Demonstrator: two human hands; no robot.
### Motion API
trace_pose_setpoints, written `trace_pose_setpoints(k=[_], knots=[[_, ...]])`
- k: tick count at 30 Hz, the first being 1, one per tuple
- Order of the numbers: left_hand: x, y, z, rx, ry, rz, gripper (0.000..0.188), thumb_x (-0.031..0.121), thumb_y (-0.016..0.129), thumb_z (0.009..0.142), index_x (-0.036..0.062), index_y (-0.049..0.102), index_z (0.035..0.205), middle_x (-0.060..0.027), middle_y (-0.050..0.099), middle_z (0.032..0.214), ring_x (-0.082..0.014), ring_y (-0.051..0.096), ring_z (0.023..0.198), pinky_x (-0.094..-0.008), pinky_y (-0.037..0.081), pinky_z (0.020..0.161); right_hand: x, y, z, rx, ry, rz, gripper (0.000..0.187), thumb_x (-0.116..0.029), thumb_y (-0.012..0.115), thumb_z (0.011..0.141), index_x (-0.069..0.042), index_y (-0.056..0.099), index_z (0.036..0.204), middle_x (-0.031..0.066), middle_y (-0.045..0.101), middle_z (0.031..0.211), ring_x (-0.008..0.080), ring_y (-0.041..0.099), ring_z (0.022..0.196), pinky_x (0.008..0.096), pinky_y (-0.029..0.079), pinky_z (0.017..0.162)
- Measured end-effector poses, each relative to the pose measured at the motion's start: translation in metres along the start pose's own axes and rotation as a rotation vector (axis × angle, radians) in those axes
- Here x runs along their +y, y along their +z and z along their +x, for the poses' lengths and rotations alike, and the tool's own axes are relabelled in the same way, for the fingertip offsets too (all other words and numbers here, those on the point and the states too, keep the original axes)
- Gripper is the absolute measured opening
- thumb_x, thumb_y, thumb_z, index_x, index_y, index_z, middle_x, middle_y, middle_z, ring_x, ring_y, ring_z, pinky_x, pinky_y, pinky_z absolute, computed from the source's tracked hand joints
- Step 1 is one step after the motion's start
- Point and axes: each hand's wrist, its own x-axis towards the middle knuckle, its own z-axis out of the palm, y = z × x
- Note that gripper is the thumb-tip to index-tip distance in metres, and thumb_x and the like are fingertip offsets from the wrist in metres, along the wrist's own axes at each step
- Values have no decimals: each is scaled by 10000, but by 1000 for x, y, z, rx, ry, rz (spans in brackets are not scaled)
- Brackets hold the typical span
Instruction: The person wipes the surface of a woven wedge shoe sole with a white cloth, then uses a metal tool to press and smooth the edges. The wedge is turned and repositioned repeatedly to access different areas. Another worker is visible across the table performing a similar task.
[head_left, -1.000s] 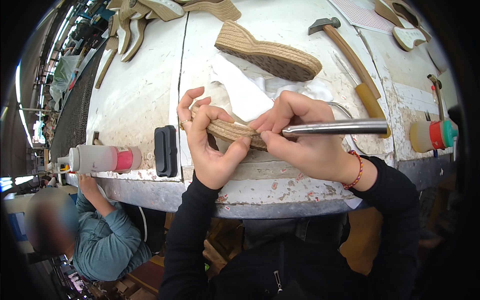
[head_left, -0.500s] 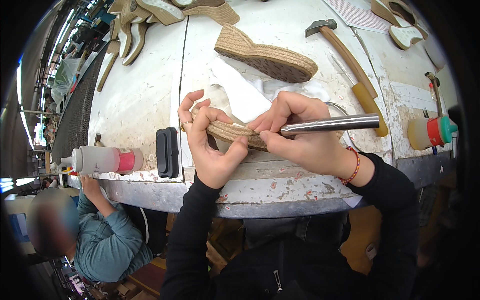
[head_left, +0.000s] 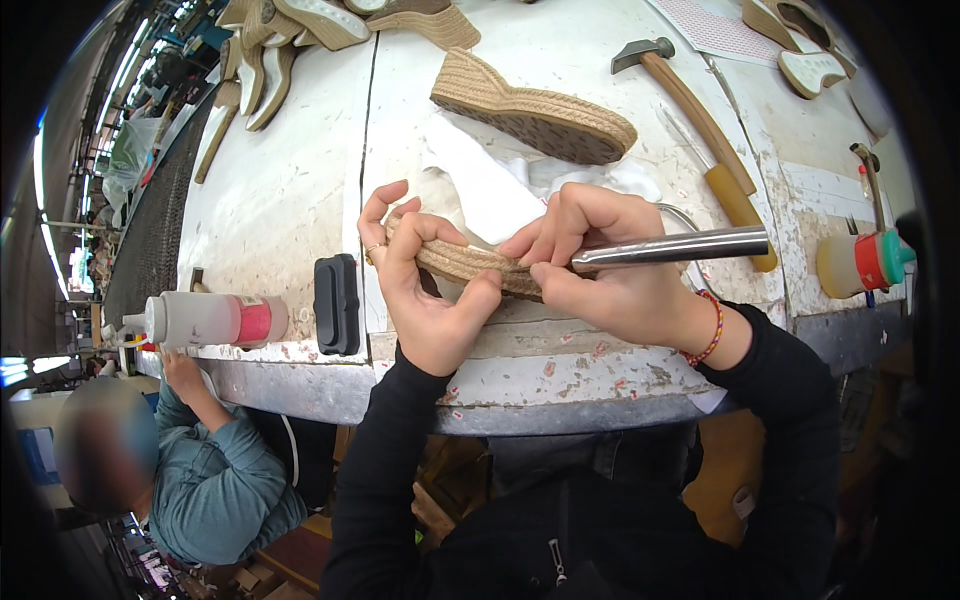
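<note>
My left hand [head_left: 432, 310] is closed around a braided rope wedge sole [head_left: 468, 263], fingers over its upper edge and thumb on the near side. At the sole's right part, my right hand [head_left: 625, 275] pinches its edge with the fingertips. That same hand grips a tool with a smooth round metal handle [head_left: 690, 248], which points out to the right; its working tip is hidden by my fingers. Beyond my hands lies a crumpled white cloth [head_left: 490, 195]. A second rope wedge sole [head_left: 530, 110] rests on its side past the cloth.
On the right lie a hammer [head_left: 695, 115] and a wooden-handled pointed tool [head_left: 740, 215], near a green-capped glue bottle [head_left: 850, 265]. A black case [head_left: 336, 305] and a white squeeze bottle [head_left: 210, 320] are left. More soles [head_left: 300, 30] pile up far left. A co-worker [head_left: 215, 490] sits left.
My right hand and the metal-handled tool have shifted slightly to the right. The left hand and the sole have moved a little the same way; both grips stay.
</note>
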Motion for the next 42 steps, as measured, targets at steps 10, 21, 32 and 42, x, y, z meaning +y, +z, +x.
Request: trace_pose_setpoints(k=[10,21,32,42], knots=[[-4,-2,-2,7,34,-23,252,161,690,567,78,543,754,-248,345,1245,-327,254,1250,-466,237,1010,3,1,2,-19,-58,-72,171,57,583,735,-23,450,662,75,566,708,203,656,863,275,521,708],[3,-1,-5,-36,77,114,176,143,661,611,73,632,770,-251,303,1339,-357,316,1244,-447,265,1002,-11,-11,7,-16,8,-37,168,41,608,732,-30,466,677,63,583,719,181,654,863,259,520,730],[2,0,-1,-51,192,218,222,174,676,590,91,638,793,-271,266,1356,-377,266,1270,-455,221,1030,-7,-12,4,-62,77,-117,163,36,633,719,-18,483,685,79,613,733,169,665,850,245,530,696],[5,0,-5,-62,88,166,183,155,673,613,82,632,777,-232,287,1321,-355,304,1231,-435,276,992,-5,-14,4,-1,112,-44,151,11,627,753,-27,487,714,91,632,753,151,650,809,247,518,712]])
